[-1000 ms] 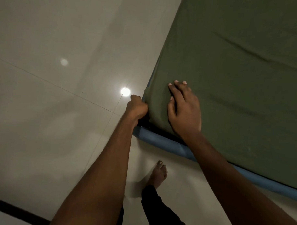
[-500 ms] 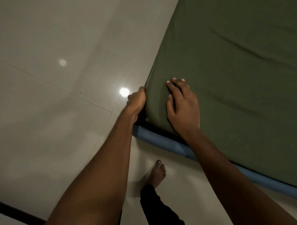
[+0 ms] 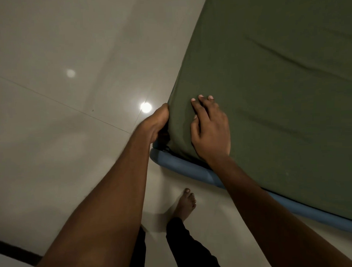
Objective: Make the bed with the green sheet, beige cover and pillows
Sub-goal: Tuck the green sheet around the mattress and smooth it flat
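Cloth of the green sheet [image 3: 279,89] lies spread over the top of the bed, filling the right side of the view. It is mostly smooth, with a few long shallow creases running across it toward the right edge. At the bed's near left corner the sheet turns down over the side.

At that corner the left hand [image 3: 157,124] is pressed against the side. Its back faces the camera and its fingers curl in under the hanging cloth, gripping the fabric; the fingertips are lost in shadow. Just beside it, on top of the bed, the right hand [image 3: 211,128] lies flat on the sheet. Its fingers are straight and close together, pointing away from the person, and its palm presses the cloth down near the corner.

Below the sheet's lower edge a blue rounded rim [image 3: 182,167] shows along the near side of the bed, curving round the corner under the left hand. Whether it is mattress or frame cannot be told.

Pale glossy floor tiles [image 3: 72,157] fill the left side, carrying one bright round light reflection [image 3: 145,107] close to the left hand and a fainter one [image 3: 70,73] farther off. A bare foot [image 3: 185,203] stands on the floor beside the bed's near side, above a black trouser leg [image 3: 191,246]. A dark strip [image 3: 13,251] crosses the floor at the lower left corner.
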